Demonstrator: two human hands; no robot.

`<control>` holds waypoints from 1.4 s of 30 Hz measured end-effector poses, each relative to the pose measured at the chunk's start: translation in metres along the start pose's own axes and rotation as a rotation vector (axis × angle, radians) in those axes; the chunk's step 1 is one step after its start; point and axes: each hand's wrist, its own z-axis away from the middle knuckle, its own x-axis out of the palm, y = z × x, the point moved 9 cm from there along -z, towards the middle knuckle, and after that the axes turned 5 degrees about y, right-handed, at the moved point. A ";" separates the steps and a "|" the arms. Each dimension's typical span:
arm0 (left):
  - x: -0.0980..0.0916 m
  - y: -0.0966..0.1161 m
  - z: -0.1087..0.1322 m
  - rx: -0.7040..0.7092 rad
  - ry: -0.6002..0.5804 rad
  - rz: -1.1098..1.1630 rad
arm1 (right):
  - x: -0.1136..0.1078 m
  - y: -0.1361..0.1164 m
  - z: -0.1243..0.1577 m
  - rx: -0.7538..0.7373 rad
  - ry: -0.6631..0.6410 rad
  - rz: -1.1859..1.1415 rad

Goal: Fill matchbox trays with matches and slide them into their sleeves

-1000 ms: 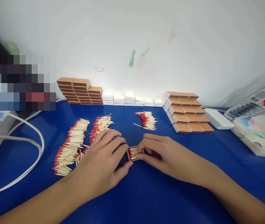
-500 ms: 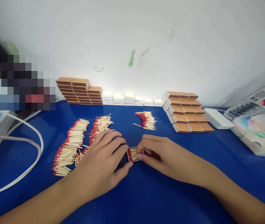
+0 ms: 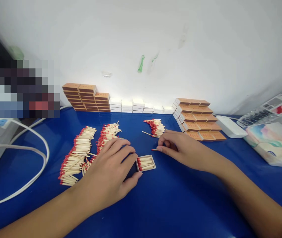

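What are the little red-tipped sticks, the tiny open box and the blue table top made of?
The sticks, like the single stick the right hand pinches, look like pale matt wood with dull red coated tips. The tiny open box, held by the left hand, seems thin white card, judging by its slim walls. The blue table top looks like smooth plastic or vinyl; it shines softly.

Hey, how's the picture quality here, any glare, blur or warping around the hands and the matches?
Head view: even, soft light, only faint shadows under the left hand on the match tray and the right hand pinching a match; the wall glows overexposed above the white boxes; wide-angle bowing at the edges; a pixelated block at left.
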 end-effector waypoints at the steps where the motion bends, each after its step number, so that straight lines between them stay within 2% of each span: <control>1: 0.000 0.000 0.000 0.000 0.000 -0.002 | 0.003 -0.004 0.001 -0.011 -0.021 -0.018; 5: 0.000 -0.001 0.000 -0.002 0.005 -0.011 | 0.006 -0.007 0.000 -0.056 -0.053 -0.034; 13: 0.000 0.000 0.000 0.000 0.000 -0.007 | -0.002 0.009 -0.011 -0.043 0.147 0.073; 20: -0.002 0.000 -0.002 0.005 0.006 -0.013 | -0.003 0.009 -0.012 -0.038 0.231 0.096; 24: -0.002 0.001 -0.002 0.011 0.003 -0.010 | -0.005 0.009 -0.012 -0.056 0.237 0.139; 42: 0.000 0.001 -0.002 0.002 -0.002 0.002 | 0.000 0.003 -0.007 -0.083 0.166 0.047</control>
